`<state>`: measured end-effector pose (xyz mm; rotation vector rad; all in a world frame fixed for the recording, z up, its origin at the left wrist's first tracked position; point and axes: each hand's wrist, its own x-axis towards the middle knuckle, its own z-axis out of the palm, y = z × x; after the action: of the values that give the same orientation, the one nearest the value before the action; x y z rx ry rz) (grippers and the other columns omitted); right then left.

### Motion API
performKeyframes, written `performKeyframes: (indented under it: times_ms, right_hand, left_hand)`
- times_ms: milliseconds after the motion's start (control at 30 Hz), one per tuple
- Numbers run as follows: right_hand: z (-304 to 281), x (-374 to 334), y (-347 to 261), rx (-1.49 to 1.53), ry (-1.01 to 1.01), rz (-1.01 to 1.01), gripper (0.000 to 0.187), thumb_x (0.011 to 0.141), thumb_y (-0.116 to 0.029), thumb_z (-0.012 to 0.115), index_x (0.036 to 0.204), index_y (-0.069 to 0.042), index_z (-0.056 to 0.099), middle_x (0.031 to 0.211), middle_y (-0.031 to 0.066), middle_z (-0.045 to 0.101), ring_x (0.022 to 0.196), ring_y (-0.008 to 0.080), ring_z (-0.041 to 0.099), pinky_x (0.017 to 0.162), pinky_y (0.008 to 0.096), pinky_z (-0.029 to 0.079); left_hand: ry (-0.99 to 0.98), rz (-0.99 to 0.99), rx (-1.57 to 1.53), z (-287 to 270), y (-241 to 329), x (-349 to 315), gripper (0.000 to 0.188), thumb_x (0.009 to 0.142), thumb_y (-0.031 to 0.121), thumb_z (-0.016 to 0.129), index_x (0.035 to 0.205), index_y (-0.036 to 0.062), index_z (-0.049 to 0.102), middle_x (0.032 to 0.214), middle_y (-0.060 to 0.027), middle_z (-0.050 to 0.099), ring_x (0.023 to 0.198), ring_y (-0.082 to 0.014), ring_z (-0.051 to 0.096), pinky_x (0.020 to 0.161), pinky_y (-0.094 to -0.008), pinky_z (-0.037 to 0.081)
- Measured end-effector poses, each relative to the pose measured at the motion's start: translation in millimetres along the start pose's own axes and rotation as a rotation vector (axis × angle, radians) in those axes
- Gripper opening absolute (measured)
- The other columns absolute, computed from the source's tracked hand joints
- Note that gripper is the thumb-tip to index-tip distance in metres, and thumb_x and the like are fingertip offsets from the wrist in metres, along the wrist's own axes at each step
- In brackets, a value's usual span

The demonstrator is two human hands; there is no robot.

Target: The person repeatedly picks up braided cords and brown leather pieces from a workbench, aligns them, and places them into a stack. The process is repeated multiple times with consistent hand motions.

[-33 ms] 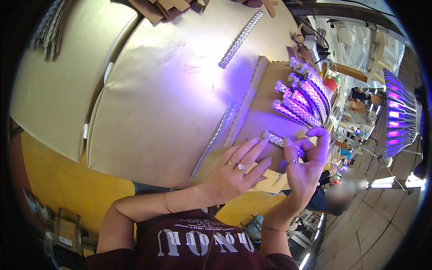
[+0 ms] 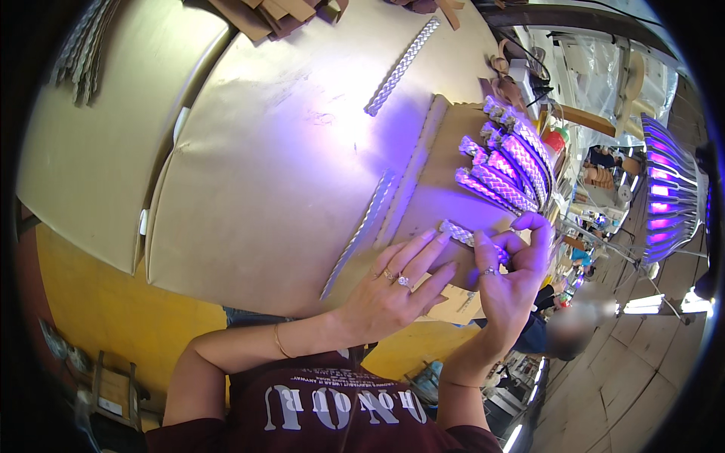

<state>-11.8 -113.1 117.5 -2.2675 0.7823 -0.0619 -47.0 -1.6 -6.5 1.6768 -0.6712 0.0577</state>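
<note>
Gold-toned, smooth sheeting is covering the wide table [image 2: 249, 196] in the head view, and violet light is falling across its right side. Near the right edge, a short, pale braided strip [image 2: 458, 233] is lying over a flat tan board [image 2: 423, 208], one end pointing away from the person's fingers. That strip is sitting between the two hands. The right hand [image 2: 515, 264] is pinching it between thumb and fingertips, partly hiding its near end. The left hand [image 2: 393, 283] is gripping nothing visible; its fingers are stretching loosely toward the strip's free end, and whether they are touching it, the view is not making clear.

Just beyond the right hand, a fanned bundle of braided strips [image 2: 507, 177] is glowing pink and violet. Farther off, one loose braided strip [image 2: 404, 66] is lying alone, and a thin edging strip [image 2: 358, 234] is resting left of the board.

Handling this well is probably calling for a light, steady pinch on the right, so the plait is staying flat and untwisted. The left fingertips are best placed for supporting the free end, where loose strands could be fraying. Keeping the neighbouring bundle clear of the knuckles is likely helping too.
</note>
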Motion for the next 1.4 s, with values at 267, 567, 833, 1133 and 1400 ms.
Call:
performKeyframes:
  times_ms: [267,567,833,1133,1400]
  right_hand:
    - [-6,5,2,-0.201,-0.023,-0.167,0.025,0.085,-0.005,0.07,0.1,-0.004,0.051,0.066,0.0021,0.061,0.052,0.0065,0.048,0.05,0.0229,0.034]
    - [-46,7,-4,-0.659,0.074,-0.262,0.027,0.077,-0.026,0.082,0.086,-0.005,0.067,0.07,0.005,0.064,0.069,0.019,0.058,0.069,0.0321,0.045]
    - [-52,10,10,-0.613,0.034,-0.307,0.026,0.082,-0.033,0.075,0.078,-0.008,0.066,0.071,0.0037,0.066,0.066,0.0225,0.062,0.072,0.0354,0.04]
    - [-55,16,31,-0.464,-0.028,-0.313,0.028,0.078,-0.032,0.079,0.077,-0.007,0.066,0.072,0.003,0.067,0.066,0.0215,0.062,0.074,0.0345,0.041]
    - [-71,21,63,-0.368,-0.026,-0.284,0.035,0.079,-0.037,0.078,0.077,-0.005,0.066,0.07,0.0072,0.066,0.063,0.0227,0.064,0.066,0.035,0.044]
  left_hand:
    - [-0.035,0.047,-0.06,12,-6,14,0.059,0.082,0.021,0.075,0.13,-0.0011,0.05,0.142,-0.0268,0.041,0.131,-0.0438,0.045,0.107,-0.0529,0.04]
    - [-0.042,0.085,0.032,10,-5,16,0.061,0.076,0.017,0.08,0.126,-0.0027,0.051,0.14,-0.0283,0.042,0.127,-0.0445,0.048,0.104,-0.0512,0.043]
    - [-0.051,0.082,0.051,9,-5,17,0.061,0.08,0.019,0.078,0.13,-0.0019,0.049,0.139,-0.0282,0.044,0.128,-0.0438,0.048,0.104,-0.0511,0.043]
    - [-0.047,0.106,0.141,3,3,24,0.068,0.076,0.025,0.082,0.13,-0.0021,0.051,0.135,-0.0263,0.047,0.122,-0.0417,0.052,0.101,-0.0485,0.045]
    - [-0.209,0.064,0.493,-5,35,47,0.076,0.078,0.053,0.073,0.137,0.0098,0.053,0.124,-0.0283,0.053,0.106,-0.0397,0.058,0.089,-0.0458,0.048]
